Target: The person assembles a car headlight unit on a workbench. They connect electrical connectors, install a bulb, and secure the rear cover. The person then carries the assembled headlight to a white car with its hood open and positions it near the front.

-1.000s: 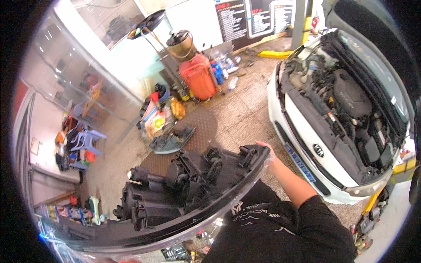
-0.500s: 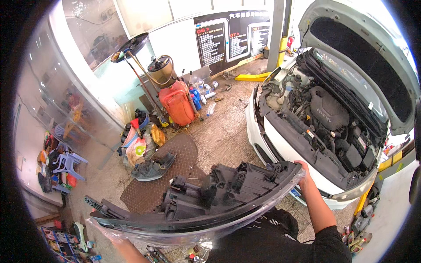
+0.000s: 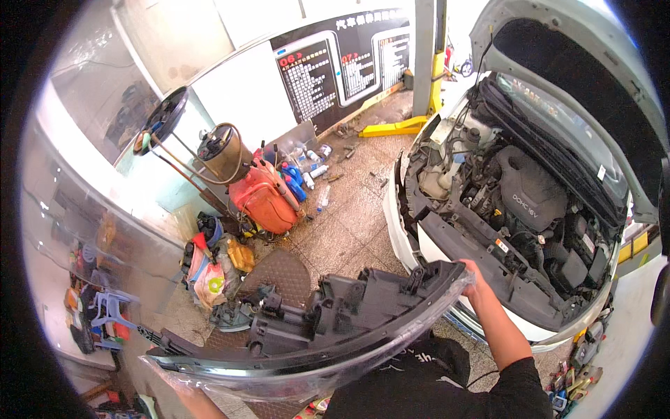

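Between my two hands is a large car headlight (image 3: 342, 314), its black ribbed housing facing up. Clear plastic film wraps the lens side along its lower edge. My right hand (image 3: 476, 281) is closed around the raised right end. At the lower left end, my left hand (image 3: 166, 377) supports the headlight from below, partly hidden by film and housing. A white car (image 3: 447, 244) with its bonnet up stands to the right of the headlight, its engine cover (image 3: 527, 185) exposed.
Another headlight unit (image 3: 234, 318) lies on the floor beside a brown mat (image 3: 279, 269) and a heap of bags (image 3: 209, 272). Beyond them stands a red wheeled tank (image 3: 265, 199) near blue bottles (image 3: 293, 181). A yellow lift arm (image 3: 394, 128) reaches across the floor by a post.
My view has turned and moved nearer the car, which appears larger. The headlight has shifted slightly left in view, still held in both hands.
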Demonstrator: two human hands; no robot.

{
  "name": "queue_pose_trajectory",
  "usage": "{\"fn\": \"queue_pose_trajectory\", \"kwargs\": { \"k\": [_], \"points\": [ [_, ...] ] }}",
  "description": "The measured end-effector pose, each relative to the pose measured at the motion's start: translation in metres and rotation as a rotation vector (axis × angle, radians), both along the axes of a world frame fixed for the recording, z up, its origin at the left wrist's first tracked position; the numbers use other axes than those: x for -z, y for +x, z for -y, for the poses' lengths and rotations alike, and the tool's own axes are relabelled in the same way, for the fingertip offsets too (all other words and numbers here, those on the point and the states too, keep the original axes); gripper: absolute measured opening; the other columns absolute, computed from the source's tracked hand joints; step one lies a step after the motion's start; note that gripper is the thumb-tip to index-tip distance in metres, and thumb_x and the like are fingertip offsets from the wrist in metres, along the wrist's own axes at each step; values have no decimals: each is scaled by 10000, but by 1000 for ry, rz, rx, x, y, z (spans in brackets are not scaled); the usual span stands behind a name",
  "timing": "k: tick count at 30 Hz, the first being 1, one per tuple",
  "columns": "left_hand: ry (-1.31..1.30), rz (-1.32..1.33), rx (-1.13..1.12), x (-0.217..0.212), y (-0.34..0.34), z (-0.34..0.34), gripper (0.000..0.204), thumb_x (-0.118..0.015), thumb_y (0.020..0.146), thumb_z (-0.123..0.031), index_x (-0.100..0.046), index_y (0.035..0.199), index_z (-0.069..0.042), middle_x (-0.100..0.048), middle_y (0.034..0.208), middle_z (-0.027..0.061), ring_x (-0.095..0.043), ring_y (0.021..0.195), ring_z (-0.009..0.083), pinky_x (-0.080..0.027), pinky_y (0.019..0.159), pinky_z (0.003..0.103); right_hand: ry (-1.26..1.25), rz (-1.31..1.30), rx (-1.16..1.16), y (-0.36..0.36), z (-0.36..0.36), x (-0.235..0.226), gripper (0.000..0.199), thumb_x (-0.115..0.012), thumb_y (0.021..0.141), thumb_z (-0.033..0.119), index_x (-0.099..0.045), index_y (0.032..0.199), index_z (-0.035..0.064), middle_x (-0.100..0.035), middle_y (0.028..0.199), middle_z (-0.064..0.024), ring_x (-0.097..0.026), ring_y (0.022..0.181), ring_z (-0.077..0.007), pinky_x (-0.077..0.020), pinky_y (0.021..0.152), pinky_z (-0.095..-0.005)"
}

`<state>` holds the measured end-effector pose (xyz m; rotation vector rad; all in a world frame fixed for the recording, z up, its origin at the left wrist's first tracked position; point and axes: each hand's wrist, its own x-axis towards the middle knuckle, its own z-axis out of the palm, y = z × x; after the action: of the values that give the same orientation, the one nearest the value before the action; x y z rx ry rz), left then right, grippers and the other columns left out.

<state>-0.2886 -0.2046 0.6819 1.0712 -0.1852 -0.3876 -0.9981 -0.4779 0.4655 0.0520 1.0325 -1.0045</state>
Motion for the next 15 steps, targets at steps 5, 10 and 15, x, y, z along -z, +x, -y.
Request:
{"fn": "queue_pose_trajectory", "kwargs": {
  "k": [5, 10, 15],
  "points": [
    [6, 82, 141, -16, 8, 98, 704, -560, 991, -644, -556, 1424, -89, -604, 1369, 110, -571, 1244, 276, -482, 1071, 468, 43, -18, -19, -9, 90, -23, 198, -641, 833, 213, -713, 811, 29, -747, 806, -136, -717, 713, -329, -608, 764, -492],
    [32, 204, 313, -21, 11, 219, 720, -570, 976, -658, -559, 1425, -95, -614, 1353, 105, -579, 1234, 281, -485, 1073, 464, 76, -30, 147, -36, 109, -25, 252, -638, 861, 230, -735, 958, 18, -770, 941, -156, -735, 857, -365, -588, 880, -532],
    [47, 261, 585, -22, -7, 372, 770, -548, 965, -697, -540, 1439, -89, -627, 1313, 104, -604, 1188, 298, -507, 1045, 481, 11, -35, 379, -67, 102, -3, 289, -618, 879, 281, -728, 976, 32, -772, 966, -150, -737, 873, -355, -588, 882, -530]
  ]
}}
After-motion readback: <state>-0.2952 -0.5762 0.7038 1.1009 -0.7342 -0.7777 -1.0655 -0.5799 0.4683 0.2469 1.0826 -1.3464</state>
